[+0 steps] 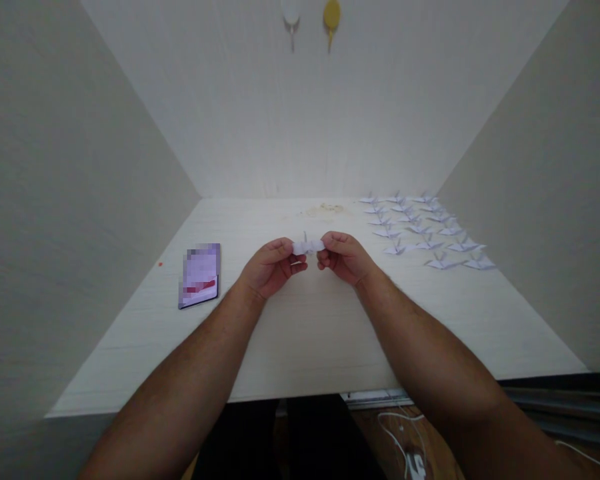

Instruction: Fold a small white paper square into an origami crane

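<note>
Between my hands, above the middle of the white table, is a small white paper crane (309, 247). My left hand (275, 265) pinches its left end between thumb and fingers. On the other end, my right hand (344, 257) grips it the same way. A thin pointed tip rises from the crane's middle. The fingers cover both outer ends of the paper. To the right of my right hand, several finished white paper cranes (410, 219) stand in rows on the table.
A phone (200, 275) with a lit, blurred screen lies at the left of the table (310, 347). An orange speck (161, 264) is near the left wall. Two hooks, white (291, 12) and yellow (332, 15), hang on the back wall. White cables (405, 433) lie on the floor below.
</note>
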`<action>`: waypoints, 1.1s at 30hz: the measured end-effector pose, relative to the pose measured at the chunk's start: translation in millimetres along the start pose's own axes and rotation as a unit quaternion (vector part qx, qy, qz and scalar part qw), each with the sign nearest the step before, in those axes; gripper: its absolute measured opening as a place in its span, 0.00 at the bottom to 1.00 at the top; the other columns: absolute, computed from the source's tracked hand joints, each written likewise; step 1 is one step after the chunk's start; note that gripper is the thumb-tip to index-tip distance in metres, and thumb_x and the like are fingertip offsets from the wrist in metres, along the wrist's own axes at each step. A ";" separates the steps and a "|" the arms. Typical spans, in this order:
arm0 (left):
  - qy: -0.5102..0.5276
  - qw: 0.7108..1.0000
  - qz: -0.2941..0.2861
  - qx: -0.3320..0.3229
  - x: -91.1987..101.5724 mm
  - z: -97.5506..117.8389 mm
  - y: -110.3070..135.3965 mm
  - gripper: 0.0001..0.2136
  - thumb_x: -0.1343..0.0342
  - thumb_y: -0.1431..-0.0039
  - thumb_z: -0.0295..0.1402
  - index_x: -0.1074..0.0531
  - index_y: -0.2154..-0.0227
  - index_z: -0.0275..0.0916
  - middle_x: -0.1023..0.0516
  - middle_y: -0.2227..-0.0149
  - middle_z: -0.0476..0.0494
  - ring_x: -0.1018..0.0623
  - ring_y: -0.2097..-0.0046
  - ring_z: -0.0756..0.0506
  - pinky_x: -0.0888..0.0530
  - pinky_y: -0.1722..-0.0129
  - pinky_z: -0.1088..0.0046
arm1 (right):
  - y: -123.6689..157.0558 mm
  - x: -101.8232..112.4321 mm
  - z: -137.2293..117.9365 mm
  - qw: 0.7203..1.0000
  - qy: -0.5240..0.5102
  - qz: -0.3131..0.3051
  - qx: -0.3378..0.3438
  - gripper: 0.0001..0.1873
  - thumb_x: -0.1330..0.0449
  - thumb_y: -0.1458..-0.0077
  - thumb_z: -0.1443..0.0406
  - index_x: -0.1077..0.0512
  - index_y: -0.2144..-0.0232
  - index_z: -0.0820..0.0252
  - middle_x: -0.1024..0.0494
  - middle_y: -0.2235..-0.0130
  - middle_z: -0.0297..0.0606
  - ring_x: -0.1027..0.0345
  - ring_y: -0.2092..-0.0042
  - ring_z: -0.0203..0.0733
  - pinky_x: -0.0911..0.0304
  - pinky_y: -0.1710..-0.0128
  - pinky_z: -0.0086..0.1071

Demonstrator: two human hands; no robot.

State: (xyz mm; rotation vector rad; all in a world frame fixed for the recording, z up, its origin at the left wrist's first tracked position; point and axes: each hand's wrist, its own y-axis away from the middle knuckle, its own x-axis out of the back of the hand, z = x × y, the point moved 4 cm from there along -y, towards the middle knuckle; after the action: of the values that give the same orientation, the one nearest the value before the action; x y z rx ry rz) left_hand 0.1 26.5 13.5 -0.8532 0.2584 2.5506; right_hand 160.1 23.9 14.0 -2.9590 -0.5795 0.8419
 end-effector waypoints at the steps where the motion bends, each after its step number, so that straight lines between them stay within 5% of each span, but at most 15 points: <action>1: -0.006 1.000 0.001 0.004 -0.3 -0.4 0.0 0.12 0.29 0.56 0.33 0.28 0.75 0.34 0.20 0.71 0.44 0.21 0.69 0.47 0.21 0.67 0.70 | -0.1 0.4 -0.5 1.000 -0.002 0.001 0.008 0.19 0.28 0.55 0.55 0.30 0.77 0.60 0.28 0.80 0.28 0.37 0.79 0.30 0.33 0.77 0.27; 7: -0.030 0.999 0.006 0.015 1.1 -3.2 -1.3 0.13 0.29 0.56 0.34 0.28 0.74 0.34 0.21 0.73 0.44 0.22 0.70 0.49 0.22 0.70 0.73 | -0.3 2.2 -1.6 1.000 -0.011 0.005 0.026 0.17 0.28 0.54 0.56 0.30 0.77 0.60 0.29 0.81 0.27 0.38 0.80 0.30 0.33 0.77 0.27; 33: 0.017 0.998 -0.048 -0.026 -11.3 -1.1 5.6 0.18 0.27 0.59 0.39 0.30 0.78 0.35 0.20 0.70 0.44 0.20 0.65 0.46 0.22 0.57 0.64 | 3.3 -7.0 0.8 1.000 0.008 -0.023 0.006 0.22 0.28 0.55 0.52 0.33 0.78 0.59 0.31 0.82 0.26 0.40 0.81 0.29 0.35 0.76 0.27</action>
State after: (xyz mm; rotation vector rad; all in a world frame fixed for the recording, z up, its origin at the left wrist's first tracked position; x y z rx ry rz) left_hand 6.2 17.3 19.7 -0.9081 0.1587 2.4657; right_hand 155.3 18.3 16.5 -2.9260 -0.6359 0.8138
